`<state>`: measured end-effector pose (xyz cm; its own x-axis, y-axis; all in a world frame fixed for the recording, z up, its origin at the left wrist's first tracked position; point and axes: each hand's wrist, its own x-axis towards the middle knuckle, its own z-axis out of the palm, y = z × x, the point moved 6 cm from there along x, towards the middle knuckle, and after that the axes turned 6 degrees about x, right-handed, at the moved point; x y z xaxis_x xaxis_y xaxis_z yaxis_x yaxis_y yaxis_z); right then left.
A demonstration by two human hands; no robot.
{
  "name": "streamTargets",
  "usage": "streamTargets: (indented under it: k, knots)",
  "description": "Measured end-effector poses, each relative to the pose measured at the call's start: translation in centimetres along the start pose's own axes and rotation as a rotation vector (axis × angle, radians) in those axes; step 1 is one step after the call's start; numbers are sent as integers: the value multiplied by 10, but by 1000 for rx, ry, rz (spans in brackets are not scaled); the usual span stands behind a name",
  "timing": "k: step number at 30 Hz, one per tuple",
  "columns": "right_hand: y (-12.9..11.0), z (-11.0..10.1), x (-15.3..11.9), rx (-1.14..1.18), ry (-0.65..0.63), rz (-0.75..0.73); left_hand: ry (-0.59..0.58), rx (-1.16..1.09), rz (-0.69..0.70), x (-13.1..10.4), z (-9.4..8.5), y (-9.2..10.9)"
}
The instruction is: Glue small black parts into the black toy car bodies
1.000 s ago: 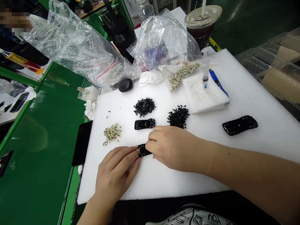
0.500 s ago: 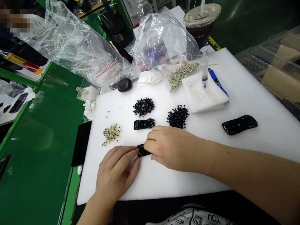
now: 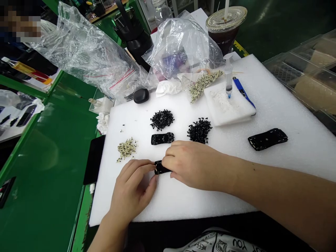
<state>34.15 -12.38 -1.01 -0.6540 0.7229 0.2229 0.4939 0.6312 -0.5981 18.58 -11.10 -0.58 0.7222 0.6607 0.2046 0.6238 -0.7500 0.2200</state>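
the person's left hand (image 3: 130, 189) is at eight o'clock of a small, flat, black piece with a glossy, hard-looking surface (image 3: 160, 168), its fingertips drawn narrow and holding the left end. the right hand (image 3: 193, 164) comes in from three o'clock, fingers bunched over the other end; whether its tips pinch anything cannot be told, as the knuckles cover them. the piece lies on a thick white foam board (image 3: 204, 206).

since half a second ago, the left fingers have arched slightly higher, while the piece looks unmoved between the hands. that seems to mean its left end is gripped a little more from above, with the piece kept steady.

seen from that piece, a similar black one with notched edges (image 3: 162, 139) lies at twelve o'clock, a loose heap of tiny shiny black bits (image 3: 162, 120) beyond it. another black heap (image 3: 199, 130) sits between one and two o'clock, just beyond the right hand, and a mound of pale, black-flecked bits (image 3: 126, 148) at ten. a longer, curved black piece (image 3: 267, 139) lies well apart, between two and three.
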Motion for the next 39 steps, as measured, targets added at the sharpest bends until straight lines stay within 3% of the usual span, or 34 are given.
streamTargets:
  k: [6, 11, 19, 24, 30, 39]
  knots:
    - [0, 0, 2, -20, -3, -11, -105, -167, -133, -3, 2, -15]
    - [0, 2, 2, -56, 7, -38, -99, -217, -256, 1, 1, -25]
    - [-2, 1, 2, -59, 10, -44, -247, -133, -180, 17, -2, -19]
    - [-2, -2, 4, -39, -10, -7, -227, -95, -135, 19, -4, -17]
    - [-3, -4, 5, -29, 27, 9, -212, -122, -182, 15, -5, -18]
    - [-2, -3, 3, 5, 18, 20, -287, -128, -217, 24, -4, -18]
